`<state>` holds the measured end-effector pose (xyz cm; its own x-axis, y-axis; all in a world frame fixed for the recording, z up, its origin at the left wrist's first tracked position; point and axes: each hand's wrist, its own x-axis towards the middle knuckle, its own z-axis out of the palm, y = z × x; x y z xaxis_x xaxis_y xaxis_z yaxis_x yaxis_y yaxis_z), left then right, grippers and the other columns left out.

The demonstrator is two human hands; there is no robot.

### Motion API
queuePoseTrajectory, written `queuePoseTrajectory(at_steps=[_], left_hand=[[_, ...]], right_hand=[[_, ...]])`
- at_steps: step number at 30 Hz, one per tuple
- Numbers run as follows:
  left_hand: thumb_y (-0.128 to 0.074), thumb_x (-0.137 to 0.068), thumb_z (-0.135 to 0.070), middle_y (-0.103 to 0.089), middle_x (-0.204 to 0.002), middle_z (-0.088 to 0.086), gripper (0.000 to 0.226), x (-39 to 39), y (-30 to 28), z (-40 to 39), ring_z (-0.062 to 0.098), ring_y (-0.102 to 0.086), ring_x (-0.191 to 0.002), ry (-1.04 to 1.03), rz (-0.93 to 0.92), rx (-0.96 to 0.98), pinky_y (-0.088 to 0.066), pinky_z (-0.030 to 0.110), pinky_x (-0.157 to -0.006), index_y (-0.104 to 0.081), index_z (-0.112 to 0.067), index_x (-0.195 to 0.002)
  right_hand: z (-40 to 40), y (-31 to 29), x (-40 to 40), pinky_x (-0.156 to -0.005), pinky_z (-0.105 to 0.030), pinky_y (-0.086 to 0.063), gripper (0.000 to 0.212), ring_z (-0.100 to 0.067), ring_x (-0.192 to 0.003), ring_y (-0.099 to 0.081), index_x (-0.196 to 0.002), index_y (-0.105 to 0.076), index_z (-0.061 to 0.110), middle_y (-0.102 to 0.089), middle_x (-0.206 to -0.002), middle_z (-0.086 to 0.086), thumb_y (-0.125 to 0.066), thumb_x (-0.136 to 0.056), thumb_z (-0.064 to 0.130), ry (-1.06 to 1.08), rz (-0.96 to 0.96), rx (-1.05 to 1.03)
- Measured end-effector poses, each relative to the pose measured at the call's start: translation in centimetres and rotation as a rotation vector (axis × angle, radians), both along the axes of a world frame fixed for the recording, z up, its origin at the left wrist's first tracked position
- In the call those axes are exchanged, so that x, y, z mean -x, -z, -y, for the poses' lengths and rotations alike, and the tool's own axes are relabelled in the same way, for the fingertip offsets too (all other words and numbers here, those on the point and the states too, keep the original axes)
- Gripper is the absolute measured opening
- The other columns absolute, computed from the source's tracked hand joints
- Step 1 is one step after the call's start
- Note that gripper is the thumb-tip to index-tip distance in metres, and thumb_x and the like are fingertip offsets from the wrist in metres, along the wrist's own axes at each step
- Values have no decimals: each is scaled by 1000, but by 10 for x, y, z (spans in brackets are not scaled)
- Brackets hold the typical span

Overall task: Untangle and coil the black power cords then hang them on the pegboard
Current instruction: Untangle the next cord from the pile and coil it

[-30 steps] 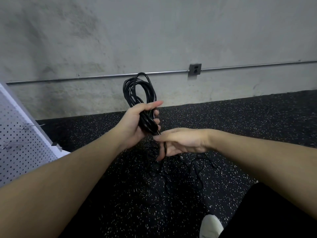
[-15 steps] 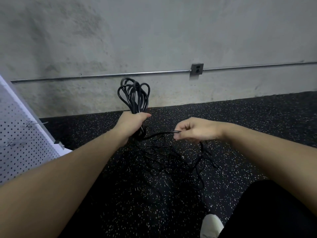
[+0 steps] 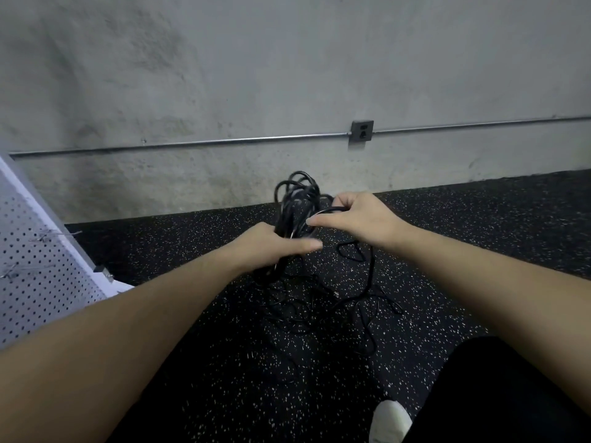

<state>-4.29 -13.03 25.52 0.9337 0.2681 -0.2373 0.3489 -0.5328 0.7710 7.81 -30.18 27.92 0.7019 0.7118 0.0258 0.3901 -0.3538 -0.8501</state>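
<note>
Since half a second ago, the right hand [image 3: 358, 219] has carried a cord strand up onto the coil [image 3: 297, 203], pinching it there. Just below the coil, the left hand [image 3: 271, 247] grips the bundle's waist. Limp, light and springy, the loops probably slip unless held at that waist. Tangled cord [image 3: 361, 302] trails on the floor beneath; the pegboard [image 3: 38, 266] stands well left.

A grey concrete wall [image 3: 256, 75] carries a thin metal conduit [image 3: 192, 143] and an outlet box [image 3: 362, 130]; speckled black floor [image 3: 479, 225]; perhaps a white shoe [image 3: 390, 422]
</note>
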Motion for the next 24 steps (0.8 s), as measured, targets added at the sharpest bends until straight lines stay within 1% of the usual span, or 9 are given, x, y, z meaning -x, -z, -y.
queuePoseTrajectory(at_steps=[3, 5, 8, 11, 13, 16, 18, 21, 24], left_hand=[[-80, -82, -39, -72, -73, -10, 11, -1, 5, 1, 14, -68, -74, 35, -57, 5, -52, 25, -68, -80, -29, -76], [-69, -89, -30, -65, -64, -15, 20, 1, 6, 0, 11, -59, -65, 53, -51, 9, -46, 24, -62, -82, -31, -74], [-64, -92, -27, -62, -71, -5, 27, 5, 3, -2, 13, -54, -64, 88, -50, 64, -44, 24, -59, -82, -31, -73], [-64, -91, -27, -64, -72, -4, 24, 11, 2, 2, 16, -55, -68, 186, -63, 112, -46, 24, -60, -83, -25, -76], [-67, -78, -39, -65, -76, -1, 30, 14, 2, 5, 17, -56, -71, 221, -41, 157, -47, 24, -62, -83, -15, -86], [-67, -64, -48, -66, -80, 3, 54, 16, 3, 2, 18, -57, -71, 262, -16, 240, -46, 22, -60, -81, -5, -95], [-67, -69, -40, -65, -84, 7, 43, 18, 3, -1, 18, -57, -68, 288, -49, 348, -45, 23, -57, -81, -7, -94], [-55, -76, -28, -65, -86, 9, 33, 22, 4, -3, 13, -55, -62, 303, -97, 477, -42, 24, -53, -82, -13, -88], [-57, -72, -27, -65, -81, 7, 31, 22, 5, -4, 13, -50, -57, 222, -52, 636, -38, 26, -51, -82, -12, -83]], right_hand=[[4, -5, 1, -60, -18, -40, 11, 5, -55, -55, -87, -65, 18, -67, -65, 15, -75, -91, 22, -148, -122, -56], [7, -5, -4, -63, -20, -40, 2, 6, -58, -55, -96, -70, 18, -70, -74, 14, -69, -95, 17, -169, -182, -79], [6, -1, -7, -59, -20, -40, 5, 0, -57, -54, -95, -76, 17, -72, -76, 8, -74, -91, 14, -61, -178, -166], [5, 2, -7, -61, -31, -41, 18, -15, -64, -53, -90, -74, 13, -67, -79, -4, -86, -80, 22, 47, -79, -190], [3, 6, -9, -73, -34, -49, 27, -16, -76, -58, -89, -67, 18, -66, -86, -3, -88, -77, 29, 84, -13, -199], [2, 10, -13, -95, -28, -52, 36, -12, -100, -67, -106, -62, 27, -69, -109, 4, -84, -80, 36, 110, 23, -182], [3, 11, -12, -94, -28, -56, 39, -13, -103, -71, -121, -62, 29, -70, -118, -2, -79, -86, 32, 45, -111, -165], [8, 12, -12, -78, -33, -61, 55, -20, -102, -74, -138, -54, 30, -71, -124, -9, -70, -86, 39, -141, -438, -148], [12, 17, -20, -90, -40, -58, 60, -24, -118, -68, -141, -51, 28, -69, -130, -9, -56, -88, 57, -206, -551, -138]])
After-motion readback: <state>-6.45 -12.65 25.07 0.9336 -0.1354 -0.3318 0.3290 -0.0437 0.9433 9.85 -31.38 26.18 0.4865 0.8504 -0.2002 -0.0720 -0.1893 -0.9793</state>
